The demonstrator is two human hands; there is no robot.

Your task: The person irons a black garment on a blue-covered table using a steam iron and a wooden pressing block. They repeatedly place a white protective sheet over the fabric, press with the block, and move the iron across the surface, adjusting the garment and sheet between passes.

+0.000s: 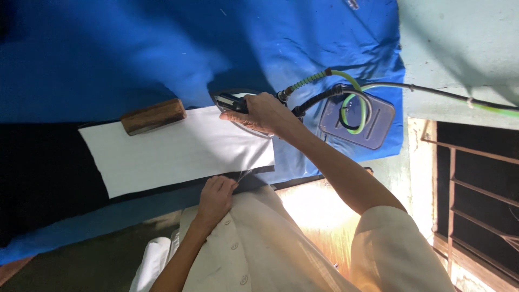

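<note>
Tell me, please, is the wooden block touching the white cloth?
Touching. The head view shows the wooden block lying over the upper edge of the white cloth, with no gap between them, away from the right hand on the iron.

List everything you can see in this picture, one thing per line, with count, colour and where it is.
white cloth: one, white, flat on the blue table cover
blue table cover: one, blue, under everything
wooden block: one, brown, on the cloth's far edge
iron: one, dark with metal sole, at the cloth's corner
hoses: two, green and black, running from the iron
iron rest: one, grey-blue, beside the iron
window grille: one, dark, right side
left hand: on the cloth's near edge
right hand: gripping the iron
</note>
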